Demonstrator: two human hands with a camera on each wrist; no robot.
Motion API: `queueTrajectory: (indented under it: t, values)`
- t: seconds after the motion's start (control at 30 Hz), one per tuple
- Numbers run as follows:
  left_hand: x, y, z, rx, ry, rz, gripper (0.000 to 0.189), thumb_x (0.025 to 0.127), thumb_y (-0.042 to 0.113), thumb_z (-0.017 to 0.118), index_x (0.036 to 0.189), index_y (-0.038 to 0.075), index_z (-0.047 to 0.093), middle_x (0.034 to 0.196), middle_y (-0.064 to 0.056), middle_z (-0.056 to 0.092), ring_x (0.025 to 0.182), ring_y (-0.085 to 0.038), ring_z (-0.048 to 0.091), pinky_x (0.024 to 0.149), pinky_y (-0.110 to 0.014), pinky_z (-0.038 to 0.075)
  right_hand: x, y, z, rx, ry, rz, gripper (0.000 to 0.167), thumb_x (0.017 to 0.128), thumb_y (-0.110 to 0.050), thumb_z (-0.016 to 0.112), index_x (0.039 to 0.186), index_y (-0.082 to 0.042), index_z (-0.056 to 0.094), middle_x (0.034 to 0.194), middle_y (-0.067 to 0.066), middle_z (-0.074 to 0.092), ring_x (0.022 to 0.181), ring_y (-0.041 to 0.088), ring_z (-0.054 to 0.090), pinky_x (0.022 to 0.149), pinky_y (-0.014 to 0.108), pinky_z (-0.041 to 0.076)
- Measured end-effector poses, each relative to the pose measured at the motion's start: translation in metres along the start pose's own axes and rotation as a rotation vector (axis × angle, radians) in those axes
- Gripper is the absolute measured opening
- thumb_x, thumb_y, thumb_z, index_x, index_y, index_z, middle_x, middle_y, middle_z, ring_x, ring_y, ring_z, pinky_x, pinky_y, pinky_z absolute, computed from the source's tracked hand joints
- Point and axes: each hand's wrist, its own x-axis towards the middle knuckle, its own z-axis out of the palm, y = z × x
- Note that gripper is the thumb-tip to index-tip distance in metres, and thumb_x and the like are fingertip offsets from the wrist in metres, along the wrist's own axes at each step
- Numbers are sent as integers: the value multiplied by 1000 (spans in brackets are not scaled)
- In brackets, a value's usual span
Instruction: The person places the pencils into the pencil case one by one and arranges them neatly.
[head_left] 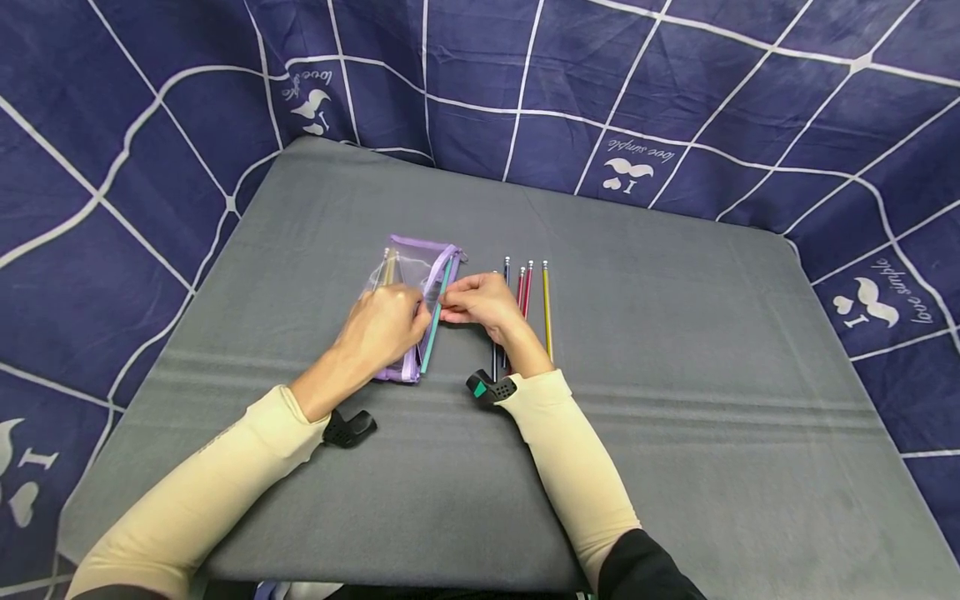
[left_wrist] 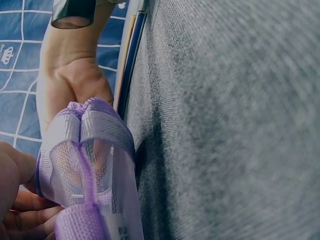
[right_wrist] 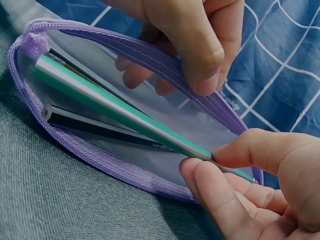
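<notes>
A clear mesh pencil pouch (head_left: 422, 243) with purple trim lies on the table, its zipped mouth spread wide in the right wrist view. My left hand (head_left: 386, 321) grips the upper rim of that mouth between thumb and fingers. With thumb and fingertips, my right hand (head_left: 483, 302) pinches a teal-striped pencil (right_wrist: 120, 112), which lies slantwise along the pouch opening. Inside the pouch a dark pencil (right_wrist: 95, 122) shows below the teal one. Yellowish pencils (head_left: 391, 267) show through the mesh near its far end.
Right of the pouch, beside my right forearm, lie a yellow pencil (head_left: 547, 308), red pencils (head_left: 528, 287) and dark blue pencils (head_left: 506, 271). Grey cloth (head_left: 712, 375) covers the table. A blue checked curtain (head_left: 480, 75) hangs around its back and sides.
</notes>
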Motion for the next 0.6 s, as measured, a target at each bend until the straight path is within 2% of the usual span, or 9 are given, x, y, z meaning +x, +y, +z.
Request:
queueTrajectory:
  t: [0.2, 0.43, 0.6]
  values:
    - [-1, 0, 1, -4, 10, 10, 19, 83, 4, 60, 64, 6, 57, 61, -6, 52, 51, -23, 52, 48, -45, 47, 1, 1, 4, 16, 2, -8, 7, 85, 15, 62, 89, 9, 63, 70, 13, 66, 58, 16, 67, 62, 25, 56]
    - [-1, 0, 2, 12, 27, 36, 23, 83, 5, 61, 61, 8, 53, 60, -6, 50, 50, -24, 50, 47, -46, 46, 0, 3, 10, 27, -14, -55, 17, 86, 15, 60, 102, 20, 62, 73, 14, 67, 59, 16, 68, 62, 24, 56]
    - [-1, -1, 2, 17, 41, 56, 24, 82, 4, 61, 60, 8, 52, 60, -6, 50, 49, -24, 49, 47, -45, 46, -2, 3, 11, 19, -23, -90, 18, 86, 16, 59, 103, 22, 61, 73, 13, 67, 59, 14, 68, 61, 23, 56]
